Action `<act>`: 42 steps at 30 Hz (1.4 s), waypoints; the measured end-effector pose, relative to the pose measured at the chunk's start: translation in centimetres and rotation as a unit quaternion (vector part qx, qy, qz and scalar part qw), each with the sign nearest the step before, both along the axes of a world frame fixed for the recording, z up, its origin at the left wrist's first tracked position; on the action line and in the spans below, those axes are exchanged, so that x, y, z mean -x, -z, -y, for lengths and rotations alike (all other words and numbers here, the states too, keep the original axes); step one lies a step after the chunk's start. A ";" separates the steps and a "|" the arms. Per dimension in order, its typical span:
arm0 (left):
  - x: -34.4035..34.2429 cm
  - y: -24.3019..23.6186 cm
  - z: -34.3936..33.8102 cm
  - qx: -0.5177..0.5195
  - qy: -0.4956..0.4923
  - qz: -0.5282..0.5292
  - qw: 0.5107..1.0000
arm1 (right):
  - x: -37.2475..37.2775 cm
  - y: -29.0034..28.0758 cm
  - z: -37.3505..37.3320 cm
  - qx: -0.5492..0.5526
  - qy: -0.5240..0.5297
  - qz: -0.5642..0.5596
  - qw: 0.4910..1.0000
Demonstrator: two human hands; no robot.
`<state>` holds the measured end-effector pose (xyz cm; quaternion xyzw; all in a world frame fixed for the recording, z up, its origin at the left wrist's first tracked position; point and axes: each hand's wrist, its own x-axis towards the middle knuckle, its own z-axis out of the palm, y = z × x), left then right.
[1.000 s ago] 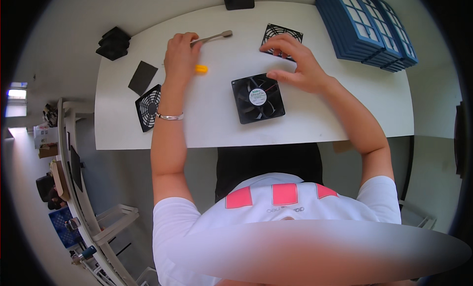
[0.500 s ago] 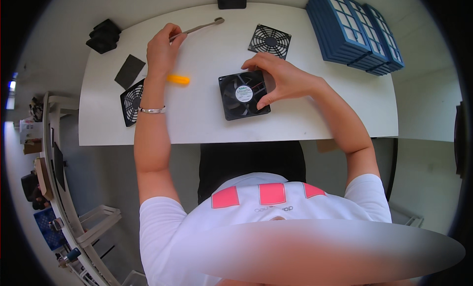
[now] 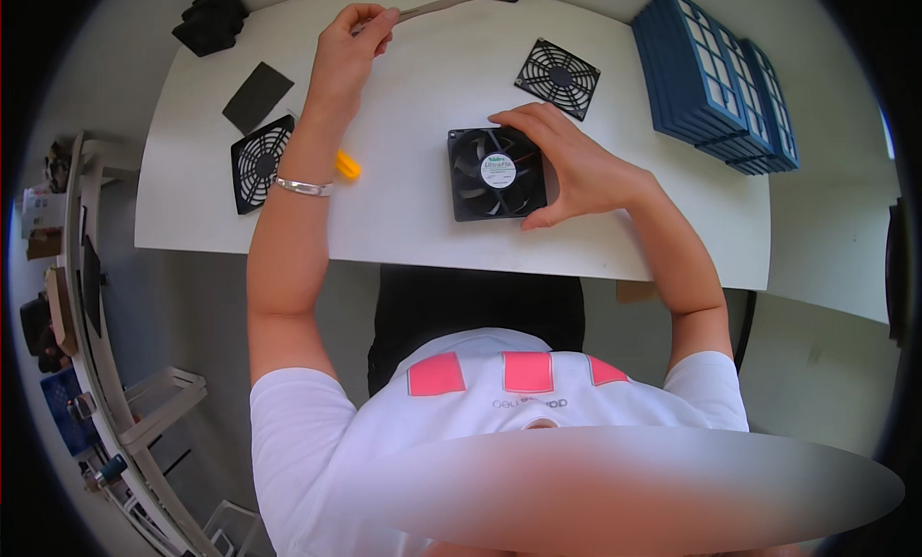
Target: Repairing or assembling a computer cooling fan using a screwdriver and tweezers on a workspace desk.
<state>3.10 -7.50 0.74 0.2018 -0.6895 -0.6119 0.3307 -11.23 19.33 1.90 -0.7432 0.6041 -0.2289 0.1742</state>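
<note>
My left hand (image 3: 348, 58) is raised over the far left of the white table, its fingers closed on a slim grey-brown tool (image 3: 447, 6). The tool is long-handled with a small rounded end, pointing right toward the far edge; its exact kind is unclear. A square black cooling fan (image 3: 471, 197) with a round white label lies face up near the table's middle. My right hand (image 3: 567, 168) grips the fan's right side, thumb at the near corner and fingers at the far edge. Past that hand lies a black fan grille (image 3: 560, 78).
A second black grille (image 3: 257, 163) and a dark flat square sheet (image 3: 257, 97) lie beside my left forearm, near a yellow handle (image 3: 348, 165) partly hidden by it. Blue-framed filter panels (image 3: 706, 86) stand at the far right. Black fans (image 3: 211, 21) are stacked at the far left.
My left hand has moved farther away with the tool, whose end has swung out toward the far edge. The fan has turned slightly under my right hand. The whole view has shifted a little.
</note>
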 end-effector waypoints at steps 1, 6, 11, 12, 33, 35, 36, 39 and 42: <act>0.2 -0.3 -0.5 0.000 -0.013 -0.005 1.000 | -0.1 0.1 0.0 -0.003 0.014 0.006 1.000; -0.1 1.4 2.5 -0.064 0.020 -0.084 0.994 | 0.0 1.3 0.4 0.026 0.041 0.009 0.999; -0.5 0.5 2.7 -0.141 0.014 -0.174 0.974 | 0.4 1.3 0.4 0.029 0.042 0.012 0.999; -0.4 0.6 2.7 -0.142 0.014 -0.175 0.974 | 0.5 1.3 0.4 0.028 0.042 0.011 0.999; 1.4 3.1 1.2 -0.058 0.032 -0.029 0.997 | 0.9 1.6 0.8 0.015 0.019 0.023 0.999; 1.1 2.6 1.2 -0.054 0.030 -0.027 0.998 | 0.8 1.5 0.7 0.019 0.023 0.022 0.999; 1.1 2.5 1.2 -0.050 0.029 -0.022 0.998 | 0.8 1.4 0.7 0.017 0.023 0.023 0.999; 0.9 2.7 1.5 -0.051 -0.011 -0.012 0.999 | 0.8 1.4 0.8 0.018 0.023 0.026 0.999; 1.0 1.9 -0.9 -0.070 0.074 0.000 0.995 | 0.8 1.5 0.8 0.020 0.028 0.027 0.999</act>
